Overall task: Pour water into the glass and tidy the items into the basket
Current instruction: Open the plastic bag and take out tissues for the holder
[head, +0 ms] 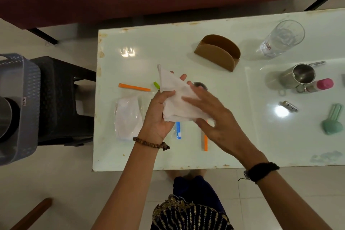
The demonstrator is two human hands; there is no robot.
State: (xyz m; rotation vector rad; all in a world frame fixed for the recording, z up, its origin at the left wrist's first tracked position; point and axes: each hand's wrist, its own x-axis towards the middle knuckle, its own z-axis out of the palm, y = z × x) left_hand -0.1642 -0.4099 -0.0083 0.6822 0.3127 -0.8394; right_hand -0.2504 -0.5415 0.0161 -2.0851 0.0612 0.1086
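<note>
My left hand (158,115) grips a folded white napkin (175,97) above the middle of the white table (233,145). My right hand (214,114) lies flat over the napkin's right side, fingers spread and pressing on it. A clear glass (281,40) with water in it stands at the table's far right. A steel cup (298,77) stands nearer, to the right. The grey basket (20,106) sits on a dark stool (61,99) left of the table, with a steel vessel inside.
A brown napkin holder (218,54) stands behind my hands. On the table lie a clear bag of white tissue (128,117), orange clips (134,87) (205,142), a blue clip (178,130), a pink-capped bottle (321,85), a green tool (333,122) and a small steel bowl (200,85).
</note>
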